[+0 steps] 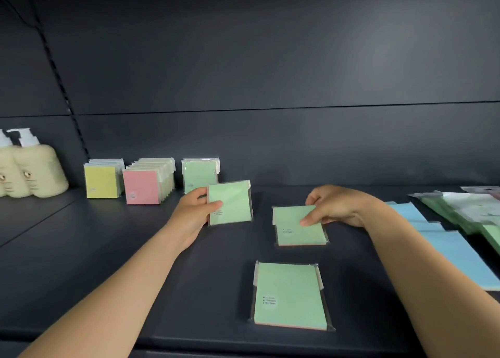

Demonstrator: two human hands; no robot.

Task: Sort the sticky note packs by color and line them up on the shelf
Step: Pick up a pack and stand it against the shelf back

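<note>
- Left hand [198, 209] grips a green pack [230, 203] by its left edge, thumb on the front, fingers behind; the pack is upright and sits just in front of the standing green row [199, 175] at the back of the shelf [108, 249].
- Right hand [332, 206] pinches the top right corner of a second green pack [299, 226], which lies flat mid-shelf; thumb on top, the fingers underneath are hidden.
- Third green pack [290, 295] lies flat near the front edge, untouched.
- Yellow row [102, 177] and pink row [147, 183] stand at back left, beside the green row.
- Blue packs [446, 244] lie flat in a strip on the right, unsorted; more wrapped green items [460, 211] are piled beyond them.
- Cream pump bottles [32, 168] stand far left, not part of the task.
- Risk: the left pack is held at one edge only, so slick wrap could let it swing or slip on the way in.
- Risk: pushing it in too hard could topple the short green row backward or sideways into the pink row.
- Risk: the corner pinch on the flat pack may lift the loose wrap flap instead of the pad, so the pack drops.
- Risk: the right forearm is close to the blue strip; a sweep back could scatter it.
</note>
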